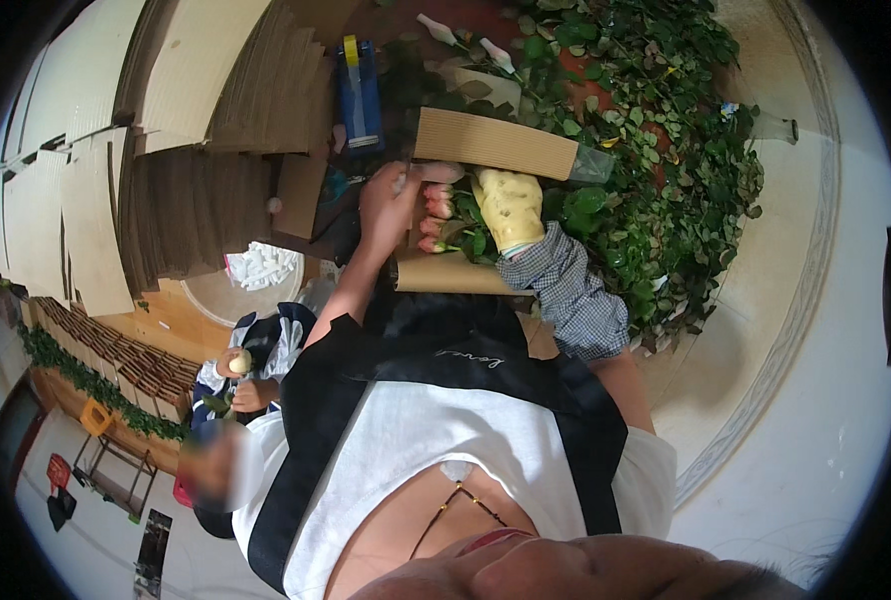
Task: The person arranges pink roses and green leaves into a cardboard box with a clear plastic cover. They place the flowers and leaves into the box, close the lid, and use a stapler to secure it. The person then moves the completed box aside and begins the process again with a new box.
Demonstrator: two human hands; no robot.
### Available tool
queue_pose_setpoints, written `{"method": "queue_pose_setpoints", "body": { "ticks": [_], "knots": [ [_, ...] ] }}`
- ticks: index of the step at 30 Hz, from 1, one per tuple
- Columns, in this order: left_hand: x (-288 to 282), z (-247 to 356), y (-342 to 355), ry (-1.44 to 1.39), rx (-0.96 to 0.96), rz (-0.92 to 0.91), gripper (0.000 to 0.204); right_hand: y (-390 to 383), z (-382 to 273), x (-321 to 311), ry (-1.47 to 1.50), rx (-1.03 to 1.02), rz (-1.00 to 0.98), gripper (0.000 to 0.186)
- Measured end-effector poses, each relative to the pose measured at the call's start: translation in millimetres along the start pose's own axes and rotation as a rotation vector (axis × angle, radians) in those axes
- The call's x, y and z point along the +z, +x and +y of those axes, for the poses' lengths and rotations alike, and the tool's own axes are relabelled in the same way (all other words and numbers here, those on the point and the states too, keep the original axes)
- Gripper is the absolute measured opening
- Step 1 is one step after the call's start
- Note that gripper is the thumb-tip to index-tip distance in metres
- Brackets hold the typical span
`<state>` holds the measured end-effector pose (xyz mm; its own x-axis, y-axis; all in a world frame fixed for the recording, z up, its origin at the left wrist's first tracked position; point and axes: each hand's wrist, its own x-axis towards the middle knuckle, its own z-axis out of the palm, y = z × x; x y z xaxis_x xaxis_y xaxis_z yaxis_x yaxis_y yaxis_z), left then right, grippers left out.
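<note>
My left hand (388,200), bare with white wrap on a finger, is closed at the left end of a pale, sleeved rosebud (443,173). My right hand (509,208), in a stained yellow glove with a checked sleeve, has its fingers curled beside the stem end of that bud; the stem itself is mostly hidden. Between my hands, pink roses (434,217) lie stacked with green leaves, heads to the left. A strip of corrugated cardboard (496,143) stands beyond them, and a brown cardboard edge (456,275) is nearer my black apron.
Leafy rose stems (646,170) heap on the right. Two sleeved rosebuds (499,55) lie at the back near a blue box (359,95). Cardboard stacks (176,210) rise on the left. A basin (211,300) holds white sleeves. Another person's hands (251,390) hold a pale flower.
</note>
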<state>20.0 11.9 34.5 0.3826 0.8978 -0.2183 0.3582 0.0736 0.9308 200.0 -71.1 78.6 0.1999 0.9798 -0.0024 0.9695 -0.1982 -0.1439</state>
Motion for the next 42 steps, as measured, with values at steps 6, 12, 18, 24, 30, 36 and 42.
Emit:
{"method": "queue_pose_setpoints", "body": {
  "ticks": [6,12,18,24,30,36,42],
  "knots": [
    [-126.2,-30.7,-43.9,0.369,-0.276,-0.159,0.038,-2.9,-0.2,2.2,0.058,-0.048,0.163,0.017],
    [-286.2,-150.5,-114.5,0.981,-0.856,0.006,0.085,-12.0,-8.0,-42.7,0.25,0.002,-0.039,0.022],
    [-272.5,-107.7,-86.0,0.963,-0.699,-0.399,0.057,-14.3,-26.4,-76.7,0.765,-0.076,-0.105,0.031],
    [-66.1,12.4,-41.0,0.475,0.115,-0.21,0.025,-28.3,-36.9,-44.6,1.187,0.222,-0.226,0.033],
    [-22.0,-7.7,-30.4,0.547,0.143,-0.207,0.02,-34.4,-31.6,-46.7,0.483,0.056,-0.356,0.028],
    [-16.5,-6.3,-33.7,0.522,0.191,-0.231,0.016,-39.0,-34.4,-65.7,0.324,-0.185,-0.302,0.02],
    [-19.6,5.9,-34.6,0.477,0.224,-0.233,0.01,-27.2,-31.3,-14.2,0.072,-0.31,-0.442,0.022]
  ]
}}
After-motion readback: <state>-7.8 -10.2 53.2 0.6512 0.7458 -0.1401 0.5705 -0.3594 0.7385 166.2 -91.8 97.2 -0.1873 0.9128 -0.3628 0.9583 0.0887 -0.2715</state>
